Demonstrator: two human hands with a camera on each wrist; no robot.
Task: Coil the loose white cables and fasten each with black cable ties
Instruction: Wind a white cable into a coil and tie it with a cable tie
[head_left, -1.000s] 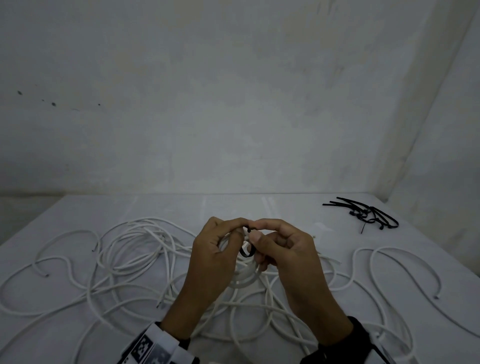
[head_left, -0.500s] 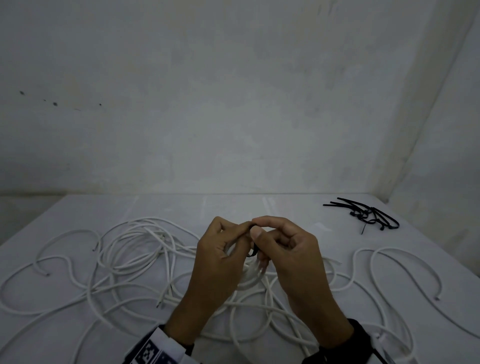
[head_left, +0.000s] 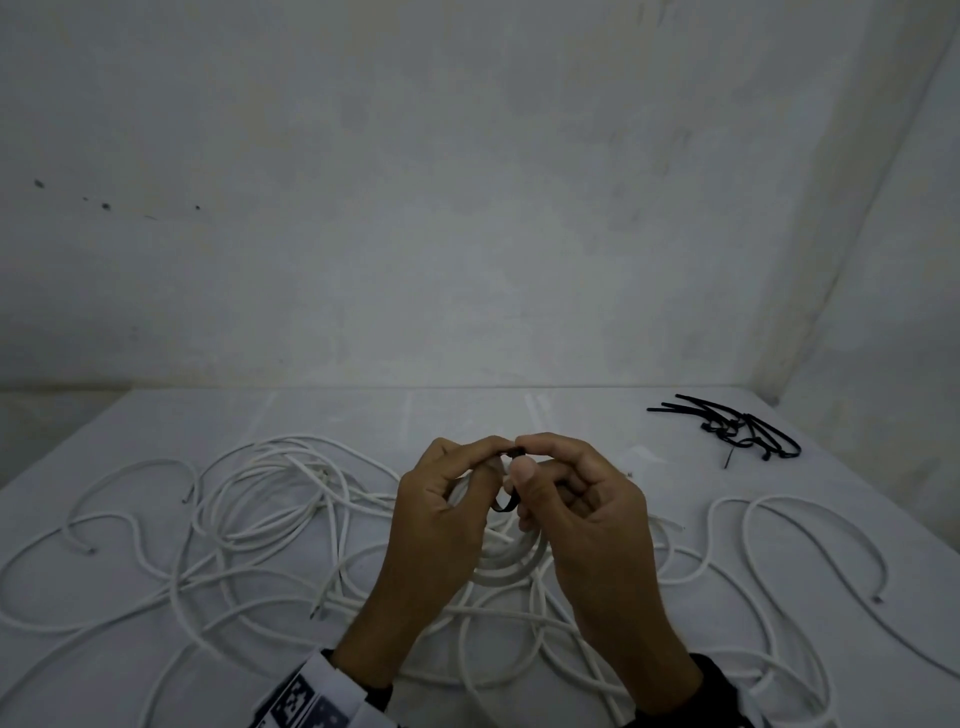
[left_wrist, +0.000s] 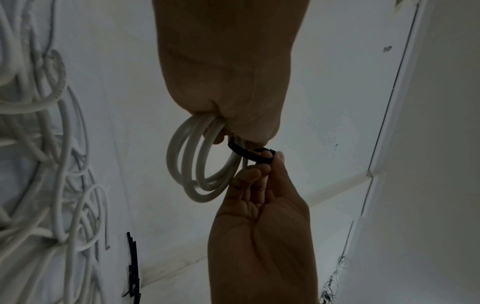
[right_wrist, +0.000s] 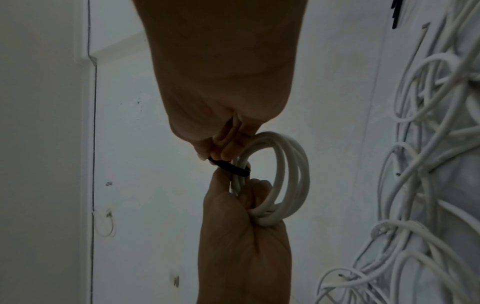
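Note:
My left hand (head_left: 483, 460) grips a small coil of white cable (head_left: 511, 566) of about three turns, held above the table; the coil (left_wrist: 192, 164) hangs below the fist. A black cable tie (head_left: 506, 503) loops round the bunched strands beside the left fingers. My right hand (head_left: 524, 460) pinches the tie (right_wrist: 230, 167) between thumb and fingertips, touching the left hand. In the left wrist view the tie (left_wrist: 249, 154) runs from the left fist to the right fingertips (left_wrist: 279, 157). Whether the tie's end is through its head is hidden.
Several loose white cables (head_left: 260, 519) sprawl tangled over the white table (head_left: 467, 415), left, right and under my hands. A small pile of spare black cable ties (head_left: 737, 434) lies at the back right near the wall corner. Walls close the back and right.
Both hands stay joined over the coil, barely shifted. The right fingers have worked on the tie, and its black loop shows again below the right thumb.

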